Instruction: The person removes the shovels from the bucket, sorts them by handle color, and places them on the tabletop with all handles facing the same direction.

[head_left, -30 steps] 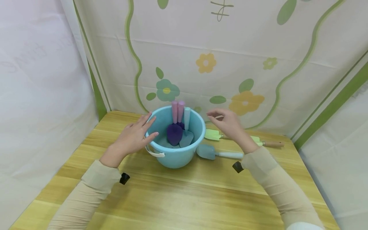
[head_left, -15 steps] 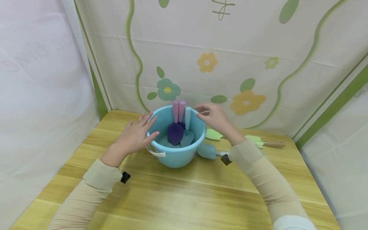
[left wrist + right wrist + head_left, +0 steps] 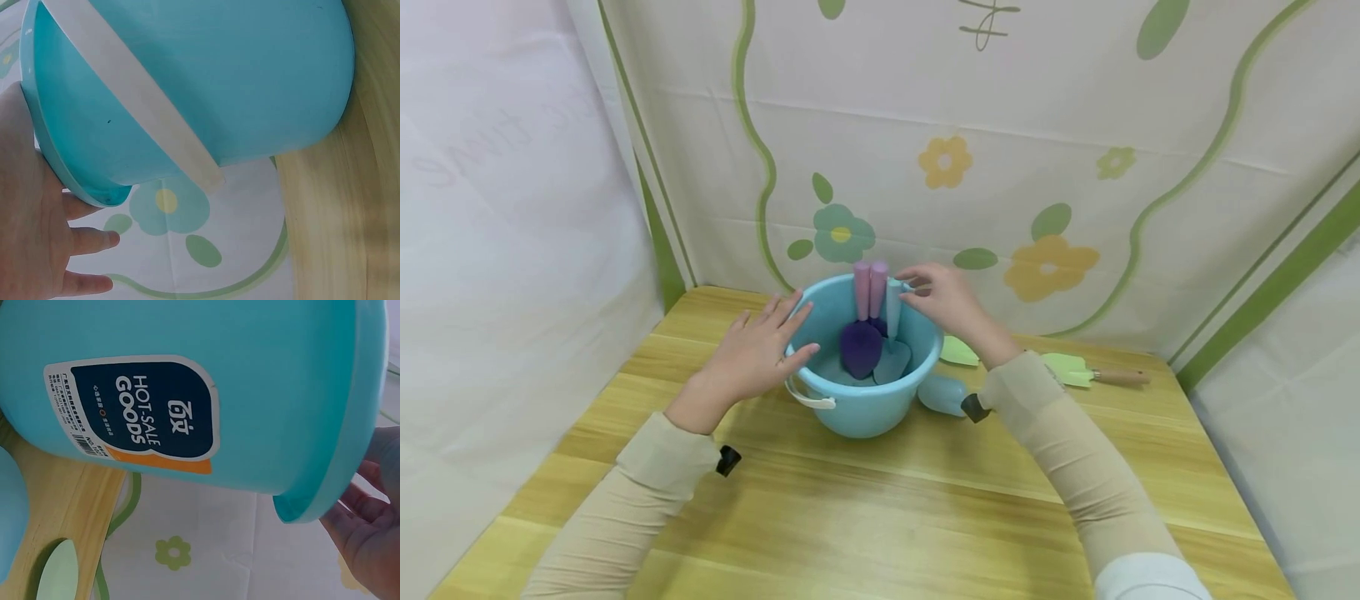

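Note:
A light blue bucket [image 3: 865,412] stands on the wooden table. Inside lean two trowels with pink handles [image 3: 862,292] and dark purple blades [image 3: 861,348], plus a blue-grey trowel with a pale blue handle [image 3: 893,308]. My left hand [image 3: 751,358] rests against the bucket's left rim with fingers spread and thumb reaching over the inside. On the other side, my right hand [image 3: 947,304] is over the back right rim, its fingers loosely bent and fingertips right beside the top of the pale blue handle. The right wrist view shows those fingers [image 3: 362,509] behind the rim.
Right of the bucket lies a pale blue scoop [image 3: 942,393], its handle hidden by the right forearm. Behind it are light green trowels, one with a green blade [image 3: 958,351], another with a wooden handle [image 3: 1122,377]. A flowered curtain [image 3: 850,125] hangs behind the table.
My right hand has moved left from above the green trowels to the pale blue handle in the bucket. The left hand stays at the rim, and the trowels in the bucket have not moved.

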Motion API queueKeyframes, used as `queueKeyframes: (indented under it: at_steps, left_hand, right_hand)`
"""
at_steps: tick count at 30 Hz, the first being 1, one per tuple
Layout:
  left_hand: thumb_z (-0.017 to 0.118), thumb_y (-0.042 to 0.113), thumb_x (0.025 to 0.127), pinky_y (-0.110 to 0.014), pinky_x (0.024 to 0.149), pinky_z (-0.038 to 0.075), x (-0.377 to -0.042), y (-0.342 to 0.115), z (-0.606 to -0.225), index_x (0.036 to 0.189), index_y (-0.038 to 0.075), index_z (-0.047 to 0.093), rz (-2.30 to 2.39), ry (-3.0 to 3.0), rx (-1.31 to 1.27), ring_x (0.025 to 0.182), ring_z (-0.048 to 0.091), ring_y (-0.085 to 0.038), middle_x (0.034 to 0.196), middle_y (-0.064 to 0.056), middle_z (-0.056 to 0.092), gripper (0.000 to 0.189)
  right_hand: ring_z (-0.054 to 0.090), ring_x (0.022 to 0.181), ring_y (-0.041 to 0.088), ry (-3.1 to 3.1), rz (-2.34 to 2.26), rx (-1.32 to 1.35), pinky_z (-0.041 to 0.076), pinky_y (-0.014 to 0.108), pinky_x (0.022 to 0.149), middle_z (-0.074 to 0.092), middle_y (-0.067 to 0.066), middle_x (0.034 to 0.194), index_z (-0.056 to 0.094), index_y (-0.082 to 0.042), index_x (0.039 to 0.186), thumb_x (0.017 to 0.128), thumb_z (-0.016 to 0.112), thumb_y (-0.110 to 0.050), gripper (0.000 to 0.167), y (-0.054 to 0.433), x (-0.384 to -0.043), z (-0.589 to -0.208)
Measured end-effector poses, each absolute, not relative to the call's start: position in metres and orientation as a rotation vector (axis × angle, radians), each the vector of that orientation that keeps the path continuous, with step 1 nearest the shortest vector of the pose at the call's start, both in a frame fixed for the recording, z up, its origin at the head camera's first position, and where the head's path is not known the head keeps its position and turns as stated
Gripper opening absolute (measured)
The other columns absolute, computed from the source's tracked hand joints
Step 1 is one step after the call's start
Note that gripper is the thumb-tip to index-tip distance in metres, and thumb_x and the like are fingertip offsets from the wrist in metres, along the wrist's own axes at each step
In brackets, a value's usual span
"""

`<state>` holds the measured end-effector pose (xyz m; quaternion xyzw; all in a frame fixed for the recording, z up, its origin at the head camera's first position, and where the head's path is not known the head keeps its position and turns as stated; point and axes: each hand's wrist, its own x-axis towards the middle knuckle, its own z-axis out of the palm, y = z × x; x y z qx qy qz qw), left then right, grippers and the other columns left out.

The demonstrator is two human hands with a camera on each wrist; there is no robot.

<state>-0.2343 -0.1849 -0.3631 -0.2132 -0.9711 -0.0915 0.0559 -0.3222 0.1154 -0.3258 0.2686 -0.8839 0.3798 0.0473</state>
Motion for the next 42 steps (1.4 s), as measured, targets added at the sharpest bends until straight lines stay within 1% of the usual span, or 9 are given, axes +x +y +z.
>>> queueKeyframes:
  at_steps: [8, 22, 29, 34, 38, 42]
  left_hand:
    - [0.039, 0.055, 0.108, -0.073, 0.113, 0.019, -0.232, -0.186, -0.362, 0.163, 0.007, 0.025, -0.272, -2.972, -0.648, 0.153, 0.014, -0.043, 0.17, -0.014, 0.011, 0.074]
    - [0.042, 0.052, 0.108, -0.073, 0.112, 0.022, -0.233, -0.188, -0.363, 0.163, 0.006, 0.025, -0.3, -2.954, -0.652, 0.153, 0.015, -0.042, 0.171, -0.013, 0.01, 0.074]
    - [0.04, 0.054, 0.108, -0.073, 0.112, 0.022, -0.234, -0.189, -0.364, 0.163, 0.006, 0.024, -0.295, -2.954, -0.654, 0.153, 0.015, -0.043, 0.171, -0.013, 0.009, 0.074]
    - [0.039, 0.054, 0.108, -0.073, 0.112, 0.022, -0.233, -0.19, -0.364, 0.164, 0.007, 0.023, -0.3, -2.959, -0.65, 0.154, 0.015, -0.042, 0.171, -0.012, 0.008, 0.075]
    - [0.039, 0.054, 0.108, -0.073, 0.112, 0.022, -0.232, -0.19, -0.364, 0.164, 0.007, 0.023, -0.304, -2.961, -0.648, 0.153, 0.015, -0.042, 0.171, -0.012, 0.008, 0.075]
    - [0.041, 0.052, 0.108, -0.073, 0.112, 0.024, -0.231, -0.19, -0.365, 0.164, 0.006, 0.023, -0.307, -2.955, -0.649, 0.153, 0.016, -0.042, 0.171, -0.013, 0.009, 0.074]
  right_hand:
    - [0.065, 0.117, 0.037, -2.796, 1.095, 0.77, 0.056, 0.043, 0.094, 0.064, 0.018, 0.133, 0.069, -0.002, 0.13, 0.097, 0.071, -0.008, 0.034, 0.106, -0.324, -0.328]
    - [0.066, 0.113, 0.035, -2.814, 0.954, 0.798, 0.055, 0.042, 0.094, 0.066, 0.016, 0.131, 0.07, -0.002, 0.129, 0.095, 0.073, -0.006, 0.035, 0.097, -0.329, -0.33]
    - [0.066, 0.114, 0.037, -2.758, 1.012, 0.817, 0.055, 0.041, 0.094, 0.065, 0.019, 0.129, 0.071, 0.0, 0.126, 0.093, 0.074, -0.001, 0.033, 0.098, -0.328, -0.332]
    - [0.065, 0.115, 0.036, -2.717, 1.069, 0.833, 0.056, 0.038, 0.094, 0.064, 0.02, 0.127, 0.074, 0.001, 0.12, 0.092, 0.074, 0.001, 0.028, 0.1, -0.326, -0.334]
    - [0.066, 0.11, 0.034, -2.7, 1.099, 0.846, 0.057, 0.037, 0.092, 0.063, 0.018, 0.124, 0.075, -0.001, 0.116, 0.091, 0.075, 0.0, 0.024, 0.101, -0.323, -0.336]
    - [0.069, 0.108, 0.035, -2.704, 1.219, 0.838, 0.058, 0.038, 0.09, 0.062, 0.017, 0.122, 0.076, -0.001, 0.114, 0.09, 0.077, 0.0, 0.024, 0.103, -0.319, -0.337]
